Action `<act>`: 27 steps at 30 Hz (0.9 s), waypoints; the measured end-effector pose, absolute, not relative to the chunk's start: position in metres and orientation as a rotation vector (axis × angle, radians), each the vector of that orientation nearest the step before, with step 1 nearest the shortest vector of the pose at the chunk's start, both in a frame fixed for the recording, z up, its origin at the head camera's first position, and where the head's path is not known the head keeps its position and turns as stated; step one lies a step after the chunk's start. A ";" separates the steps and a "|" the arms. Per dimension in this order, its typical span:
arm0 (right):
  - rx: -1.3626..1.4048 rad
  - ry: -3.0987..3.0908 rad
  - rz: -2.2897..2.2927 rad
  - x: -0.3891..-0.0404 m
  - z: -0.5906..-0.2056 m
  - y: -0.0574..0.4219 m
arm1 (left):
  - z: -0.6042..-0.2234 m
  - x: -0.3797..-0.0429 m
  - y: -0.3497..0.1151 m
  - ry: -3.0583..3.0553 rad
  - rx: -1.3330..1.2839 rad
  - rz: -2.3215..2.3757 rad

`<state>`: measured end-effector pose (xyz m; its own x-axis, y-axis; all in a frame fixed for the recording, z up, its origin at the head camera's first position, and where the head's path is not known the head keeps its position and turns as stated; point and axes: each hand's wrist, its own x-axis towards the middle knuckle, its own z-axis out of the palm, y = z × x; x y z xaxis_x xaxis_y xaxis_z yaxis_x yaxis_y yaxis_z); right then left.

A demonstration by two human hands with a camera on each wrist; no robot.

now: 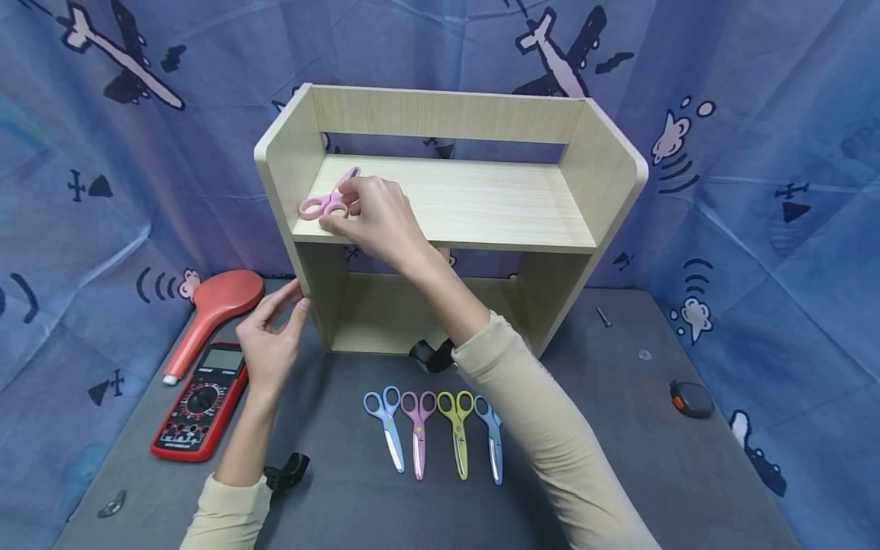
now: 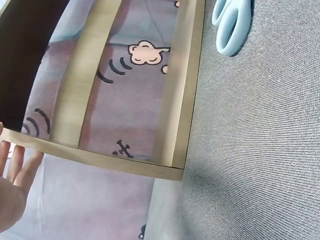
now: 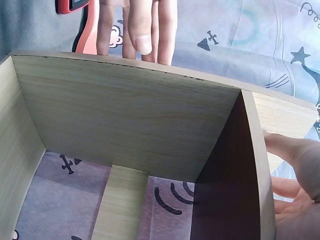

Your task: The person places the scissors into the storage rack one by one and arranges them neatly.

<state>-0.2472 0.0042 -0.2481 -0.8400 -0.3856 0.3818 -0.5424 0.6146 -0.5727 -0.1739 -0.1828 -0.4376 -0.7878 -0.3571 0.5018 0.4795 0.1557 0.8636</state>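
A small wooden shelf unit (image 1: 447, 246) with two levels stands at the back of the table. Pink scissors (image 1: 316, 206) lie at the left end of its upper board, blades pointing back. My right hand (image 1: 378, 218) pinches them near one handle loop with thumb and fingers; in the right wrist view the shelf edge hides them. The left hand (image 1: 271, 344) touches the outside of the shelf's left panel with extended fingertips. In front of the unit, blue scissors (image 1: 388, 428), another pink pair (image 1: 418, 435), yellow-green scissors (image 1: 458, 435) and a second blue pair (image 1: 493, 439) lie in a row.
Left of the shelf lie a red paddle-shaped object (image 1: 220, 302) and a red multimeter (image 1: 202, 401). A small metal piece (image 1: 112, 504) sits at the front left. On the right are a screw (image 1: 603, 318), a washer (image 1: 644, 354) and a black tape measure (image 1: 691, 399). Patterned blue cloth (image 1: 756, 153) surrounds the table.
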 end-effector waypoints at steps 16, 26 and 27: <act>0.809 -2.636 1.103 -0.249 -0.247 0.005 | -0.437 -0.174 -0.182 -1.807 -0.120 -1.694; 0.817 -2.610 1.152 -0.243 -0.247 0.015 | -0.437 -0.173 -0.182 -1.815 -0.120 -1.677; 0.822 -2.608 1.178 -0.241 -0.247 0.018 | -0.437 -0.173 -0.182 -1.815 -0.120 -1.677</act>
<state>-0.2413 0.0184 -0.2475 -0.8351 -0.4161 0.3598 -0.5451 0.5375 -0.6434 -0.1730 -0.1822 -0.4365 -0.7813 -0.3558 0.5128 0.4830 0.1756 0.8578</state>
